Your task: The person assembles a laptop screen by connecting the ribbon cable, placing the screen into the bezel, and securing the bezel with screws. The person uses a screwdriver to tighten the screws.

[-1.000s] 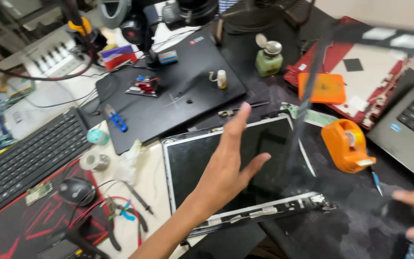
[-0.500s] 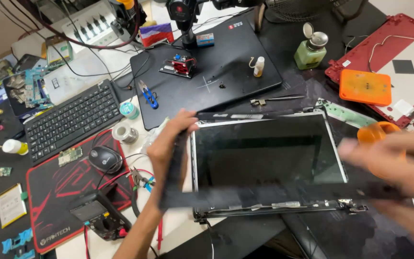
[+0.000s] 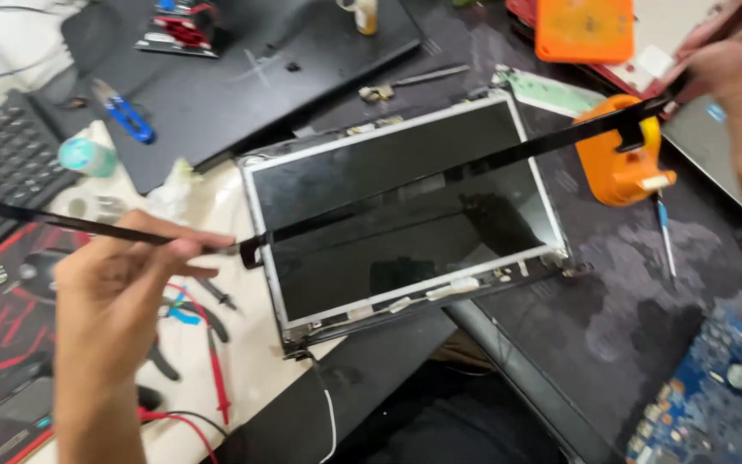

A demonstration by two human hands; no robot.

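A bare laptop screen panel [image 3: 388, 215] in a silver frame lies flat on the dark bench mat. A thin black plastic bezel [image 3: 440, 172] hangs above it, running slantwise from lower left to upper right. My left hand [image 3: 118, 283] pinches the bezel at its left side, just off the panel's left edge. My right hand [image 3: 732, 77] grips the bezel's other end at the upper right, above an orange tool [image 3: 616, 163]. The bezel is lifted clear of the panel.
A closed black laptop [image 3: 242, 77] lies behind the panel with a blue cutter [image 3: 126, 120] on it. A keyboard [image 3: 2, 163] is at far left and an orange box [image 3: 583, 30] at the top. A small screwdriver [image 3: 665, 236] and blue circuit board [image 3: 714, 395] lie at right.
My left hand went from reaching over the panel to gripping the bezel. Both hands have raised the bezel off the panel and tilted it. The view has moved closer.
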